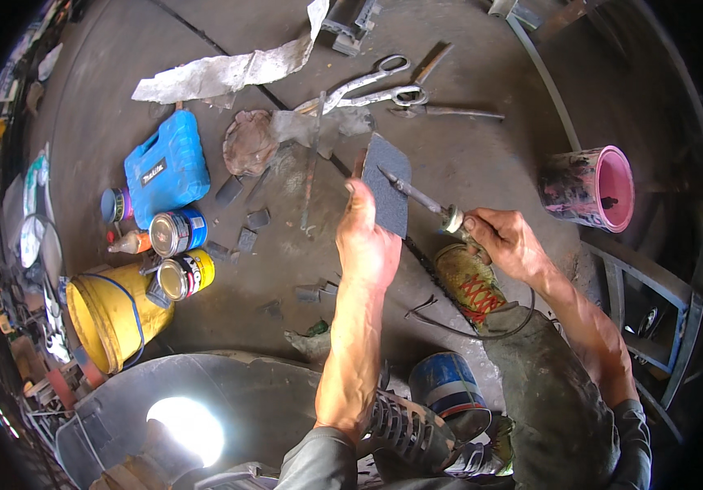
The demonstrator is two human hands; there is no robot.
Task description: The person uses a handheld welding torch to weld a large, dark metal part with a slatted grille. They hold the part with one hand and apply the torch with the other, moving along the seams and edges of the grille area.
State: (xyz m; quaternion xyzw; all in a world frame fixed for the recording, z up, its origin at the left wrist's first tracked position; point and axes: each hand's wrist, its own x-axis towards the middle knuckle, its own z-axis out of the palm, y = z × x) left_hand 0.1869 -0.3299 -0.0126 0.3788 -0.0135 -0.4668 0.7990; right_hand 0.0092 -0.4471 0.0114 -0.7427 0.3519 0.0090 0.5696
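My left hand (368, 245) grips a dark grey rectangle of sandpaper (390, 200), thumb along its left edge. The piece stands tilted, its gritty face turned right. In my right hand (511, 245) is what looks like a soldering iron (426, 198) with a pointed metal shaft and a round collar. Its tip lies over the upper part of the sandpaper; I cannot tell whether they touch. A dark cord (482, 333) runs from near my right hand in a loop and ends in split wire ends close to my shoe (470, 284).
On the floor lie large shears (363, 82), a crumpled pale strip (237, 72), a brown cloth (249, 143) and several dark scraps (247, 239). A blue case (167, 167), cans (178, 233) and a yellow bucket (106, 314) stand left. At right are a pink-lined bucket (588, 189) and a metal frame (645, 286).
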